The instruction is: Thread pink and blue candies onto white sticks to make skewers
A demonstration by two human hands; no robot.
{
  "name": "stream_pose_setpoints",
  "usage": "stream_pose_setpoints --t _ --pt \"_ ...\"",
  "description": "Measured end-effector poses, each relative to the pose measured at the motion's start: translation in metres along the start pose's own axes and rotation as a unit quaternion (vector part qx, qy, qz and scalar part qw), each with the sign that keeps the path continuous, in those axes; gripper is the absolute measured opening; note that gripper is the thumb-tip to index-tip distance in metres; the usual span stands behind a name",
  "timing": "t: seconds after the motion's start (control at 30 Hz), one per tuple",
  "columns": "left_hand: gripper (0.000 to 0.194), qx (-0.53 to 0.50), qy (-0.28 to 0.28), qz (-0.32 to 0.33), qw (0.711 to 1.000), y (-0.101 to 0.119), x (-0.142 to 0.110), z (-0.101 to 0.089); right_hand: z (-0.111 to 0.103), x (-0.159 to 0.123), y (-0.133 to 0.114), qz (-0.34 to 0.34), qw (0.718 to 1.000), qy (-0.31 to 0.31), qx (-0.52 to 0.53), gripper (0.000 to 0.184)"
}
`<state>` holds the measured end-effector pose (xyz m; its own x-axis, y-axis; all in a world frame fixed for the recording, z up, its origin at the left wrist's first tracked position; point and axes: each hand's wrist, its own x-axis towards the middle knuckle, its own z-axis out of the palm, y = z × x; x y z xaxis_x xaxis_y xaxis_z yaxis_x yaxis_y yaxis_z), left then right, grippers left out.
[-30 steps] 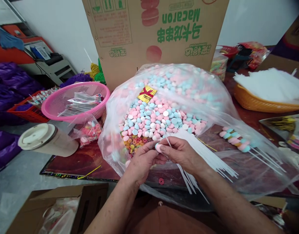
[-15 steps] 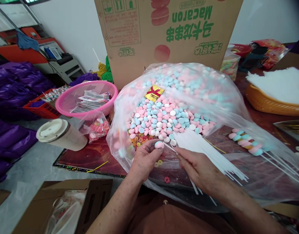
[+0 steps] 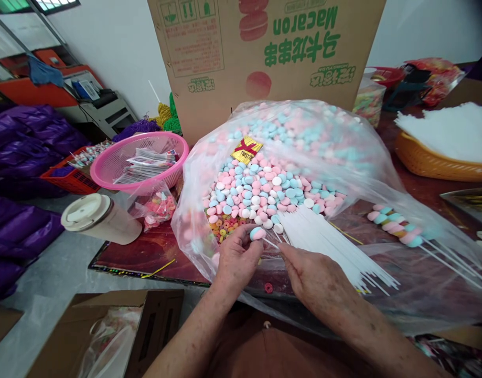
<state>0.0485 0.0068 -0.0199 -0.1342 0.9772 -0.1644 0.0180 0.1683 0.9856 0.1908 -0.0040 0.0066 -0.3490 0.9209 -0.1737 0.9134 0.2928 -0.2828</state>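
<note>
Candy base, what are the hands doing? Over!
Left hand pinching candy. Right hand holding stick, tip at candy. Loose bag close by hands.

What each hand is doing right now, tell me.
Left hand: closed, holding a pink-and-blue candy.
Right hand: closed, holding a white stick.

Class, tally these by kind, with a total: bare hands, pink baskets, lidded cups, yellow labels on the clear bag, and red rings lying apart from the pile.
Left hand and right hand: 2
Pink basket: 1
Lidded cup: 1
Yellow label: 1
Red ring: 1
Total: 6
</note>
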Motion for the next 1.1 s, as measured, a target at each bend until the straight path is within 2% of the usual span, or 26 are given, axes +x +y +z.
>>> stream_pose_setpoints --t 0.1,0.17,0.3,0.43,0.5,0.6,0.63,0.67,0.73,0.77,0.8,0.9,0.93,0.97,1.03,1.1 --pt "0.025 0.147 0.035 0.1 0.983 -0.01 -0.003 0.002 0.004 0.001 -0.01 0.009 0.999 0.009 -0.043 0.02" --pt "0.028 0.205 0.046 0.129 0.969 -0.012 -0.004 0.002 0.008 0.003 -0.017 0.009 0.998 0.021 -0.061 0.022" --pt "0.025 0.222 0.043 0.141 0.964 -0.01 -0.004 -0.004 0.012 0.007 -0.02 0.001 0.998 0.021 -0.051 0.031" --pt "0.03 0.257 0.056 0.124 0.957 -0.016 -0.009 -0.006 0.016 -0.001 -0.013 -0.005 0.999 -0.032 -0.039 0.029" --pt "0.029 0.258 0.021 0.126 0.958 -0.022 -0.016 -0.001 0.021 -0.004 -0.01 0.01 0.999 -0.045 -0.025 0.026" --pt "0.034 0.237 -0.074 0.126 0.961 -0.022 -0.024 0.001 0.029 -0.003 -0.002 0.01 0.999 -0.033 0.032 0.027" --pt "0.04 0.244 -0.086 0.118 0.959 -0.02 -0.023 -0.002 0.03 -0.001 0.004 0.006 0.998 -0.029 0.051 0.027" --pt "0.046 0.264 -0.075 0.108 0.956 -0.016 -0.02 -0.007 0.03 0.001 0.011 0.006 0.998 -0.022 0.065 0.026" --pt "0.048 0.339 -0.013 0.088 0.936 -0.007 -0.007 -0.02 0.028 0.004 0.027 0.014 0.997 0.009 0.077 0.026" --pt "0.039 0.391 0.021 0.083 0.916 -0.003 0.002 -0.025 0.026 0.005 0.034 0.018 0.996 0.027 0.078 0.026" --pt "0.03 0.451 0.032 0.087 0.888 -0.001 0.011 -0.029 0.025 0.005 0.038 0.02 0.996 0.041 0.079 0.026" --pt "0.024 0.601 -0.014 0.101 0.792 -0.001 0.033 -0.03 0.023 0.001 0.038 0.003 0.995 0.04 0.095 0.027" --pt "0.024 0.628 -0.029 0.106 0.77 -0.003 0.037 -0.028 0.024 0.0 0.034 0.002 0.994 0.036 0.102 0.028" --pt "0.023 0.644 -0.04 0.112 0.756 -0.005 0.04 -0.025 0.025 -0.002 0.03 0.005 0.994 0.035 0.106 0.028" --pt "0.023 0.648 -0.06 0.123 0.749 -0.008 0.041 -0.023 0.027 -0.004 0.024 0.015 0.994 0.033 0.104 0.027" --pt "0.022 0.622 -0.065 0.123 0.771 -0.009 0.039 -0.025 0.029 -0.004 0.022 0.02 0.995 0.025 0.096 0.026"
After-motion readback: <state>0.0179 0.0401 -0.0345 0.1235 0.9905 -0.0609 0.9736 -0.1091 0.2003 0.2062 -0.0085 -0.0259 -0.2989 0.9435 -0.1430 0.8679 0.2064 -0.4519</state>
